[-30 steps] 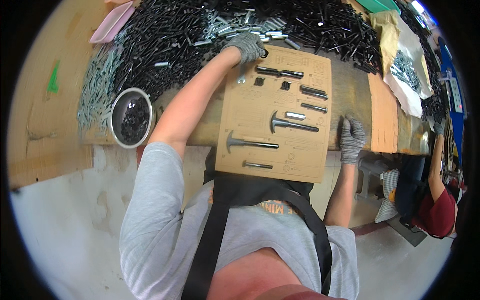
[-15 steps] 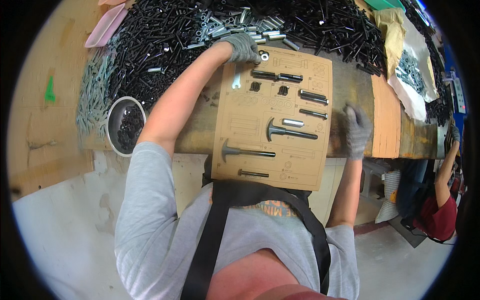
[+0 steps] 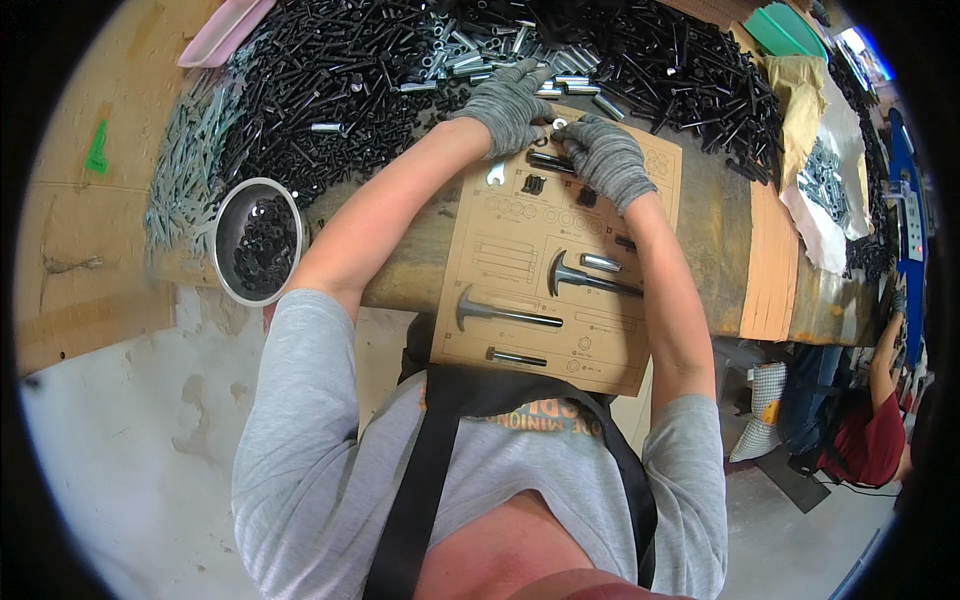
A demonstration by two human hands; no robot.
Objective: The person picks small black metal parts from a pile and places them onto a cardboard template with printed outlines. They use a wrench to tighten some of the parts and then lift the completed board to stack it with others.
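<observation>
A brown cardboard layout board (image 3: 610, 372) lies tilted against my front, over the bench edge. My left hand (image 3: 508, 110), in a grey knit glove, rests at its top edge beside the metal pile, fingers apart. From the other side my right hand (image 3: 606, 158), also gloved, has its fingertips drawn together beside a silver washer (image 3: 559, 124); anything between them is hidden. A black washer (image 3: 541, 142) shows below. On the board are an open-end wrench (image 3: 496, 174), a black knobbed part (image 3: 533, 184), a silver sleeve (image 3: 600, 262), two pick-shaped black tools (image 3: 500, 308) and a bolt (image 3: 516, 357).
Heaps of black bolts (image 3: 340, 75) and silver sleeves (image 3: 470, 65) cover the bench behind the board. A steel bowl (image 3: 222, 262) of dark small parts stands left. White paper (image 3: 840, 190) with silver hardware lies right. A co-worker in a red shirt (image 3: 868, 435) is far right.
My right hand has moved from the bench at right up to the board's top, beside the washer. The board has shifted slightly right. My left hand has spread toward the sleeves.
</observation>
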